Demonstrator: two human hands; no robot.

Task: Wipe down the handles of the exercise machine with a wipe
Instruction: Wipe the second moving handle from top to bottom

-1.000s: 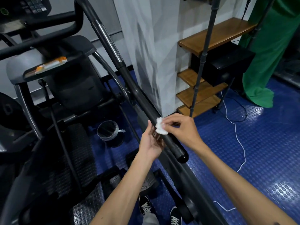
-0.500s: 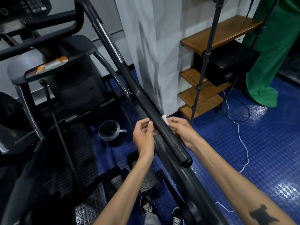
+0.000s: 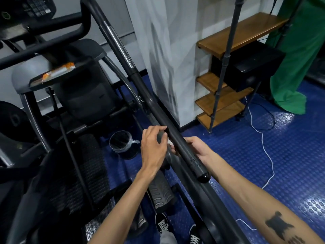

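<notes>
Right hand (image 3: 197,147) curls under the black handle (image 3: 184,150), pinching the white wipe (image 3: 170,142) against it; left hand (image 3: 153,143) hovers beside, fingers loosely bent, empty.

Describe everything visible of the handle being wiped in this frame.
The handle is a long, dark, matte bar running diagonally from upper left to a rounded glossy end cap at lower right. Higher up it joins a shiny chrome tube. The right hand wraps it from below, with a bit of white wipe showing under the bar. The left hand, fingers curled, sits just beside it; contact is unclear.
</notes>
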